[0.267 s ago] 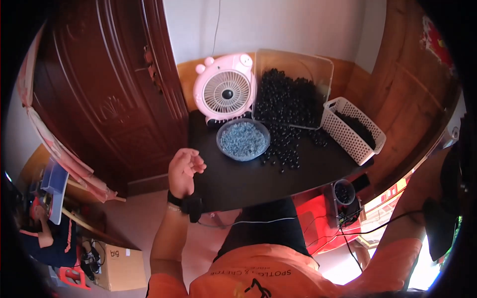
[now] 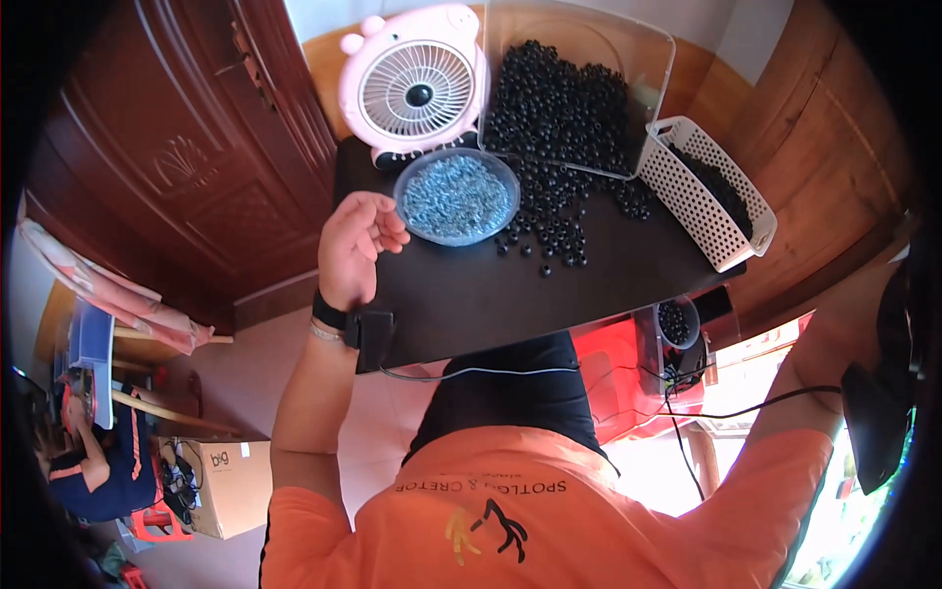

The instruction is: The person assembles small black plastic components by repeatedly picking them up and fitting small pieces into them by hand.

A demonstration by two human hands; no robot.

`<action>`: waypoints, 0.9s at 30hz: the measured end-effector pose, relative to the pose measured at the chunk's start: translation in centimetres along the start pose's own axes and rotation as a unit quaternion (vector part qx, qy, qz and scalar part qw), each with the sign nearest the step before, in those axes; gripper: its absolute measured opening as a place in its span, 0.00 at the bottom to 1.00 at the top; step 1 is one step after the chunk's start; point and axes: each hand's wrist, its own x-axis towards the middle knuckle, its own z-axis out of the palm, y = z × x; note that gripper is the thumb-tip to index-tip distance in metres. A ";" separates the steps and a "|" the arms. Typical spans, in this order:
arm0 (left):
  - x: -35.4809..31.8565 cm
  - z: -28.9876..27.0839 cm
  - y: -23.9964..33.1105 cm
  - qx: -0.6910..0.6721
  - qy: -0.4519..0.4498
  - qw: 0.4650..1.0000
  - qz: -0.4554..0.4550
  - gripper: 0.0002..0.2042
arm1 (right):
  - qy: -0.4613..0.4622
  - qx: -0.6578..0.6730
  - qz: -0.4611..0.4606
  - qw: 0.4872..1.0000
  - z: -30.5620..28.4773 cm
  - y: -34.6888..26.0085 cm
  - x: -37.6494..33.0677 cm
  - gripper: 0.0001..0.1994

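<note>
My left hand (image 2: 358, 247) is raised over the left side of the dark table (image 2: 442, 304), palm inward, its fingers loosely bent and nothing visible in them. Just right of its fingertips stands a clear round bowl (image 2: 461, 240) filled with small shiny light-blue pieces (image 2: 459, 194). Small black bead-like pieces (image 2: 559, 108) fill a clear plastic bin tipped toward me (image 2: 669, 74) and spill onto the tabletop. My right arm (image 2: 775, 471) reaches up at the right rim; its hand is out of the picture.
A pink pig-shaped fan (image 2: 355, 93) stands behind the bowl. A white perforated basket (image 2: 692, 211) with black pieces sits at the right. Below the table's edge is a small tub of black pieces (image 2: 673, 322), with cables. At far left are a cardboard box (image 2: 235, 491) and another person's arm (image 2: 90, 447).
The head view has tipped downward, so the table and everything on it appear higher and larger. My left hand appears slightly nearer the bowl, its fingers still loosely bent.
</note>
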 end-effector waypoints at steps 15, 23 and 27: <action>5.3 3.1 -3.6 -0.047 -0.142 0.988 -0.035 0.11 | -0.137 -0.049 0.242 0.959 35.6 -10.6 1.3 0.11; 4.2 2.6 -5.8 -0.061 -0.135 0.987 -0.059 0.11 | -0.421 -0.031 0.370 0.827 37.3 -5.8 -13.9 0.08; 3.9 3.0 -5.9 -0.054 -0.141 0.986 -0.071 0.11 | -0.455 -0.106 0.287 0.836 38.5 -5.0 -15.4 0.09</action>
